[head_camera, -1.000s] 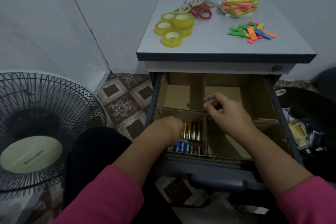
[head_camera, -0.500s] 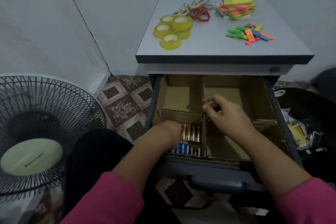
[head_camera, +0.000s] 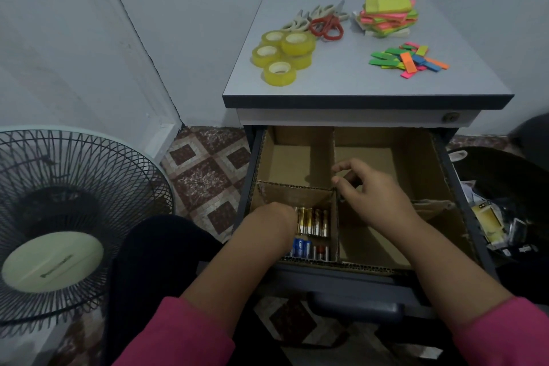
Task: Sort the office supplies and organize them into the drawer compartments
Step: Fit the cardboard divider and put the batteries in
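Observation:
The open drawer (head_camera: 463,226) holds cardboard dividers (head_camera: 297,190). Several batteries (head_camera: 313,221) lie in the near-left compartment. My left hand (head_camera: 276,217) reaches down into that compartment; its fingers are hidden, so what it grips cannot be told. My right hand (head_camera: 371,193) hovers over the centre divider with fingers curled and pinched near its top edge. On the cabinet top (head_camera: 341,83) lie yellow tape rolls (head_camera: 282,56), scissors (head_camera: 323,24), a sticky-note stack (head_camera: 387,15) and loose coloured tabs (head_camera: 408,61).
A floor fan (head_camera: 59,229) stands at the left. A dark bin with packaging (head_camera: 499,217) sits right of the drawer. The drawer handle (head_camera: 356,306) is near my wrists. The two far compartments and the near-right one hold nothing visible.
Both hands stay nearly still in the drawer; the view tilts down slightly and my right fingers close a little near the divider.

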`<state>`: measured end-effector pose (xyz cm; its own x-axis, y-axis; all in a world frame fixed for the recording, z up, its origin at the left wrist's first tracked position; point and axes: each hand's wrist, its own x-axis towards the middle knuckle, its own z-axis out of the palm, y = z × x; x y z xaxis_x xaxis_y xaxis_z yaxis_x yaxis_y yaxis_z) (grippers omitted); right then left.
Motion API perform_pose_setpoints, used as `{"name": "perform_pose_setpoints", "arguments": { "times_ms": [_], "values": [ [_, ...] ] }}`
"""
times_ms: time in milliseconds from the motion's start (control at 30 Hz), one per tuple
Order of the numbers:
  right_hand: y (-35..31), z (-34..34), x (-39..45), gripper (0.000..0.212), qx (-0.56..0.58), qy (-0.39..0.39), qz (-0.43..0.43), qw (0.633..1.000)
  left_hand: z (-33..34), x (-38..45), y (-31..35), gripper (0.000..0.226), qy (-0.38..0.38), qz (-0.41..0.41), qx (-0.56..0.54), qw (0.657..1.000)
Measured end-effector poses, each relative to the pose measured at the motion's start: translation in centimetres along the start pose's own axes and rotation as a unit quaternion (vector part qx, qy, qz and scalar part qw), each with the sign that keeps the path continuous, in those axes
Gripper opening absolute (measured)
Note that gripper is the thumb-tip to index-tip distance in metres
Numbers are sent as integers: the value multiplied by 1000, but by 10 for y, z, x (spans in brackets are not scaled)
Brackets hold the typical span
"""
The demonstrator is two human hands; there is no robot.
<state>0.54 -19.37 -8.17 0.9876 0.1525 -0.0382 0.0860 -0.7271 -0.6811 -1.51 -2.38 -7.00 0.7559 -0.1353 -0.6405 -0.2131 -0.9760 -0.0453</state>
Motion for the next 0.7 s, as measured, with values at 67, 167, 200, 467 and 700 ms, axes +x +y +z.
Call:
{"name": "perform_pose_setpoints", "arguments": {
  "times_ms": [67, 167, 200, 467, 700],
  "values": [
    [0, 0, 0, 18, 0, -1, 2, 1000, 1, -3, 1, 29, 10, 12, 14, 1000],
    [0, 0, 0, 19, 0, -5, 2, 1000, -1, -6, 2, 29, -14, 18, 44, 999],
    [0, 0, 0, 18, 0, -6, 3, 1000, -1, -6, 3, 29, -20, 22, 50, 998],
    [0, 0, 0, 24, -8, -8, 3, 1000, 7, -5, -1, 28, -18, 38, 77, 996],
    [-8, -2, -6, 33, -116, -74, -25, 990, 16, -5, -2, 26, 1, 69, 136, 988]
  ]
}}
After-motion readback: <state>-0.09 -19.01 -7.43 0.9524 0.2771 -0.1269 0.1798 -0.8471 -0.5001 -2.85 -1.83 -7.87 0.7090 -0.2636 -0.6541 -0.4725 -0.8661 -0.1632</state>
